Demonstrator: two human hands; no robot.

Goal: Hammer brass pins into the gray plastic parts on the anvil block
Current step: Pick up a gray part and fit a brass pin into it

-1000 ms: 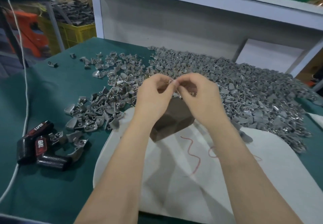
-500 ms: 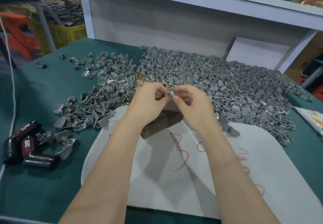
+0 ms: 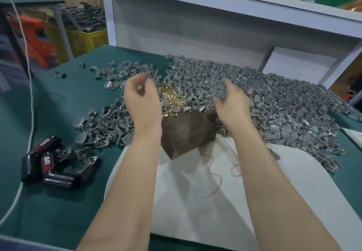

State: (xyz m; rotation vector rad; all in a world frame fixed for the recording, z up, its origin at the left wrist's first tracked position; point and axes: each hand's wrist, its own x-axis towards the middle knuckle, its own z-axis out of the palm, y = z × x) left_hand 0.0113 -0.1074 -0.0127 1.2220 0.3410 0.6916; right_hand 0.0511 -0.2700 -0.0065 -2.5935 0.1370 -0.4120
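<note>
A brown anvil block (image 3: 186, 133) stands on a white sheet (image 3: 215, 201), with nothing on its top face. Just behind it lies a small heap of brass pins (image 3: 172, 100). Gray plastic parts fill a big pile (image 3: 284, 102) to the right and a looser pile (image 3: 105, 121) to the left. My left hand (image 3: 141, 102) hovers over the left pile's edge with its fingers curled; blur hides whether a part is between them. My right hand (image 3: 233, 104) is spread, palm down, over the near edge of the right pile, apart from the block.
Black tool pieces with red TAPER labels (image 3: 49, 160) lie on the green table (image 3: 58, 201) at the left, beside a white cord (image 3: 30, 98). A white shelf frame (image 3: 215, 15) closes off the back. A yellow crate (image 3: 86, 39) of parts stands beyond the table.
My hands were together above the block, pinching one small part. They have split: the left swung toward the left pile, the right toward the right pile. The pins are uncovered.
</note>
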